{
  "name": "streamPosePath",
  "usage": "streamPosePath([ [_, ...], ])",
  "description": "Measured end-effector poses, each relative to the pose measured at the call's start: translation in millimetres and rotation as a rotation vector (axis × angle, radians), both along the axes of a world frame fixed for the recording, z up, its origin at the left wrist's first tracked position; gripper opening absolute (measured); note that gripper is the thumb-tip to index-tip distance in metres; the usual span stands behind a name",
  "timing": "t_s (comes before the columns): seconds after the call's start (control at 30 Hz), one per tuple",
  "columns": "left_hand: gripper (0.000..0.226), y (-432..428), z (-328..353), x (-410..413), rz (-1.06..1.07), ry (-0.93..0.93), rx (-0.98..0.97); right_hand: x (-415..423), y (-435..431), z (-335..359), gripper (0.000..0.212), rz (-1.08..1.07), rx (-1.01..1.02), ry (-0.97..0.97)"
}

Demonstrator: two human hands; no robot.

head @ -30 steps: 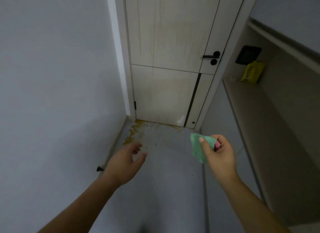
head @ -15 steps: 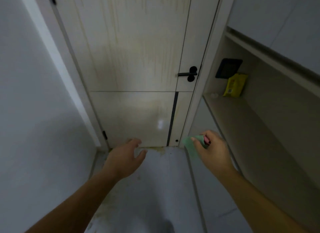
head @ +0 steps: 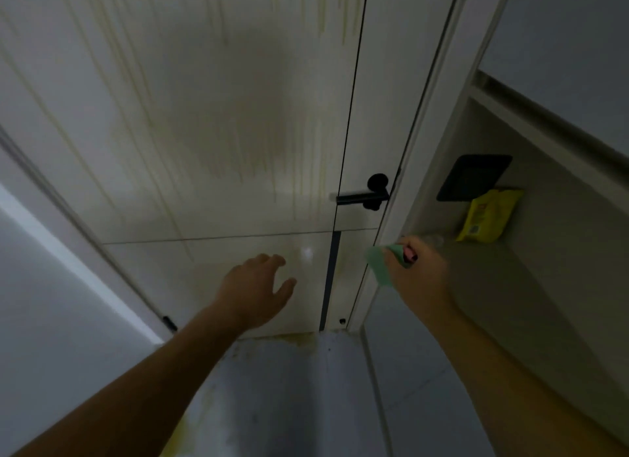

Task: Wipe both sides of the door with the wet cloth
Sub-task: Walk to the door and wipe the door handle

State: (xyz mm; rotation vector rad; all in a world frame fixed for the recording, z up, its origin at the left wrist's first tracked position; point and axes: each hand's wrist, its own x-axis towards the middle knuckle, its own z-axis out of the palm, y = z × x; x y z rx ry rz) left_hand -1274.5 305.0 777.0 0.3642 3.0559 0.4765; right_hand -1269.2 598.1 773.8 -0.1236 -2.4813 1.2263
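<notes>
On the far left of the frame I have plain wall [head: 51, 320], then the closed door [head: 221, 133] filling the upper middle. Yellowish-brown streaks [head: 245, 150] run down its upper panel, and there is more staining on the floor [head: 289, 405] at the foot of the door.

My left hand [head: 253, 293] is at lower centre, in front of the door's lower panel. Its fingers are loose and spread and it holds nothing. I can't tell whether the fingertips touch the panel.

Right of it, at mid-height, is the black handle [head: 369, 194] near the door's right edge. Below that, at the door frame, the green cloth [head: 379, 268] hangs out of my right hand [head: 418, 273], which is curled round it. Something pink shows in the same grip, but I can't make out what it is. The cloth looks clear of the door face.

Far right, a recessed shelf [head: 510, 303] carries a yellow packet [head: 486, 220] under a black panel [head: 473, 176].

I judge this as the approach, with no wiping begun on this side. The next move is to carry the cloth left and up, flatten it on the streaked upper panel and stroke downward. The other side needs the handle worked first, probably with the free left hand.
</notes>
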Motion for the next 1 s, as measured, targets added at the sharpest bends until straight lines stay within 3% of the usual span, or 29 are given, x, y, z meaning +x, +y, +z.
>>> streamPosePath([
  [0.17, 0.054, 24, -4, -87, -0.097, -0.006, 0.047, -77, 10, -4, 0.029, -0.066, -0.108, -0.056],
  [0.33, 0.053, 47, -9, -161, -0.213, -0.040, 0.155, -135, 13, 3, 0.027, -0.197, -0.148, 0.049],
  [0.5, 0.054, 67, -17, -215, -0.278, -0.063, 0.252, -179, 16, 10, 0.018, -0.283, 0.019, 0.223],
  [0.6, 0.054, 73, -23, -228, -0.290, -0.094, 0.285, -188, 3, 1, 0.038, -0.232, 0.111, 0.191],
  [0.73, 0.049, 77, -33, -234, -0.280, -0.162, 0.348, -192, -10, -23, 0.015, -0.165, 0.239, 0.107],
  [0.87, 0.041, 81, -36, -233, -0.218, -0.282, 0.467, -199, -12, -31, 0.016, -0.108, 0.413, 0.117],
  [1.0, 0.035, 83, -36, -229, -0.171, -0.332, 0.501, -203, -31, -42, 0.026, 0.113, 0.421, 0.028],
])
